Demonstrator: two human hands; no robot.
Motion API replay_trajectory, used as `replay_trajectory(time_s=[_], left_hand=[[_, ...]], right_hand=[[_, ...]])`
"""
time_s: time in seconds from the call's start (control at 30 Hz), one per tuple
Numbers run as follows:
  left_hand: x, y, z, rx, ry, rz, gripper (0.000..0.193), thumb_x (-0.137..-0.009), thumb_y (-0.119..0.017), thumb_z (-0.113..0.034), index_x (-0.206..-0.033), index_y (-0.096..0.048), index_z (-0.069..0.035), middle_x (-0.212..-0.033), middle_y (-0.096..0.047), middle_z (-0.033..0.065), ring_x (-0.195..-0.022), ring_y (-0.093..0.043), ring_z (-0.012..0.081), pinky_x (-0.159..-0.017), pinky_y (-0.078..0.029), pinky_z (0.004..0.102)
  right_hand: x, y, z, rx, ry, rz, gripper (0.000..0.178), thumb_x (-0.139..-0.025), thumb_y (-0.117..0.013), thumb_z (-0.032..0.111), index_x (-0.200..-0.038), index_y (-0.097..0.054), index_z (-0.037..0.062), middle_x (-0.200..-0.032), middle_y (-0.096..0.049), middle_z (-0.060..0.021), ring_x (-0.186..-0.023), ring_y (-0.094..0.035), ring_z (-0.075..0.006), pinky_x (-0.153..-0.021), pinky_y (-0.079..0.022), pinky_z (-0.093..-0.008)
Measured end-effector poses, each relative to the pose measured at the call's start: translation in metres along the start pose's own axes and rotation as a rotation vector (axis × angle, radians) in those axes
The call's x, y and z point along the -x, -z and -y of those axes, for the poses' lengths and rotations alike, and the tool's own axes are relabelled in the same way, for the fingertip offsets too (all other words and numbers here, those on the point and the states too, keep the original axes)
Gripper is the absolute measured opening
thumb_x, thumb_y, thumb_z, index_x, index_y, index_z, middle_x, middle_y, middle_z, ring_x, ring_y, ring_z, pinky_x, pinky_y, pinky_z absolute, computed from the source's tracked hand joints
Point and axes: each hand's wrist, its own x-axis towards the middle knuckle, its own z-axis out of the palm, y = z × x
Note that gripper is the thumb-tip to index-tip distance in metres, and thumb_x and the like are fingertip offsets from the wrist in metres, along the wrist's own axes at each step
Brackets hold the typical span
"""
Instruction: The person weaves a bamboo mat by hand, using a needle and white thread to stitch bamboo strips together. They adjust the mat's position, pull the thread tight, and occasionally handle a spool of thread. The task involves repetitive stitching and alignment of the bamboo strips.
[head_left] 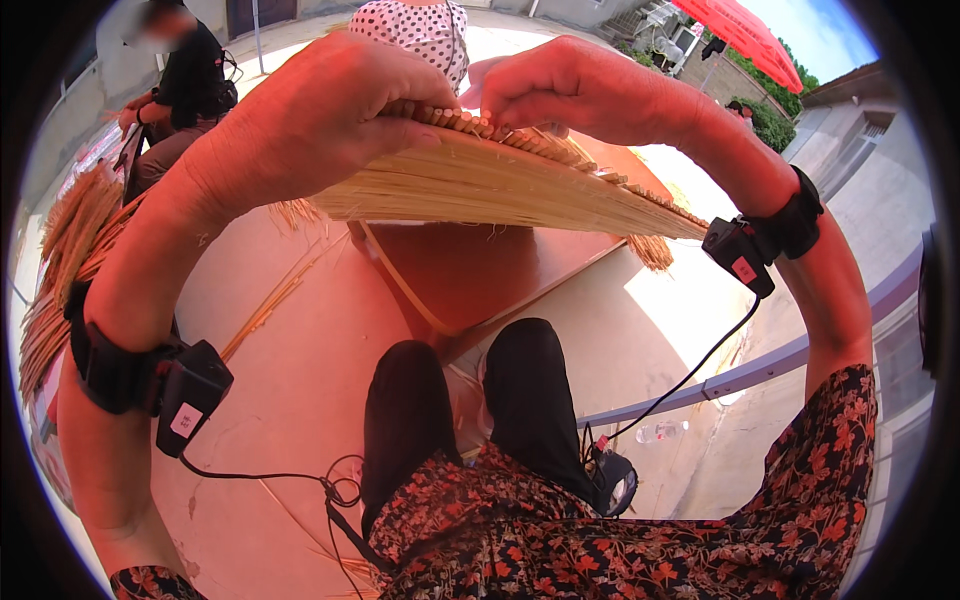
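Note:
A broad sheet of pale, thin straw-like stalks is held up in front of me, above a reddish-brown table. Thicker stalk ends make a ridged row along its upper edge. My left hand is closed over the left part of this edge, its thumb lying on the near face. My right hand has its fingers curled and pinched together at the edge, close beside the left fingertips. What exactly lies between the right fingertips is hidden. The sheet slopes down toward the right.
The low table stands ahead of my knees. A heap of stalks lies at the left, with loose stalks on the floor. A seated person is at far left, another in a dotted top ahead. Cables hang from both forearm devices.

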Motion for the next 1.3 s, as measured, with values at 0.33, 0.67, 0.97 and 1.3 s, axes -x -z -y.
replay_trajectory(time_s=[0.33, 0.67, 0.97, 1.3], left_hand=[[0.001, -0.012, 0.009, -0.028, -0.045, -0.034, 0.024, -0.081, -0.071, -0.004, -0.104, -0.067, 0.002, -0.085, -0.068, 0.0139, -0.076, -0.067, 0.0206, -0.073, -0.052, 0.0316], [-0.021, -0.021, 0.006, 0.022, 0.005, -0.081, 0.022, -0.083, -0.07, -0.002, -0.104, -0.066, 0.002, -0.079, -0.065, 0.0102, -0.074, -0.063, 0.0156, -0.07, -0.051, 0.0299], [-0.048, 0.017, -0.008, 0.197, 0.186, 0.117, 0.016, -0.088, -0.065, -0.003, -0.101, -0.064, 0.005, -0.078, -0.061, 0.0018, -0.075, -0.055, 0.0055, -0.07, -0.047, 0.0247], [-0.05, 0.016, -0.007, 0.215, 0.237, 0.134, 0.016, -0.089, -0.063, -0.005, -0.103, -0.064, 0.004, -0.078, -0.059, -0.0003, -0.076, -0.052, 0.0042, -0.07, -0.046, 0.0241]], right_hand=[[-0.004, -0.011, -0.006, 0.105, 0.047, -0.056, 0.011, -0.092, -0.058, 0.013, -0.097, -0.066, 0.0072, -0.087, -0.067, -0.0095, -0.082, -0.062, -0.0254, -0.079, -0.048, -0.0366], [0.012, 0.007, -0.027, -0.056, -0.144, 0.002, 0.015, -0.095, -0.06, 0.005, -0.108, -0.066, -0.0015, -0.101, -0.068, -0.0018, -0.097, -0.057, -0.0055, -0.092, -0.047, -0.0251], [0.011, 0.031, -0.033, -0.146, 0.061, -0.094, 0.016, -0.091, -0.058, 0.009, -0.099, -0.069, 0.0012, -0.085, -0.067, -0.0029, -0.081, -0.057, -0.0106, -0.082, -0.047, -0.0299], [0.007, 0.039, -0.027, -0.123, -0.049, -0.003, 0.017, -0.095, -0.057, 0.01, -0.105, -0.068, 0.0027, -0.084, -0.066, -0.0034, -0.079, -0.056, -0.0082, -0.075, -0.047, -0.0269]])
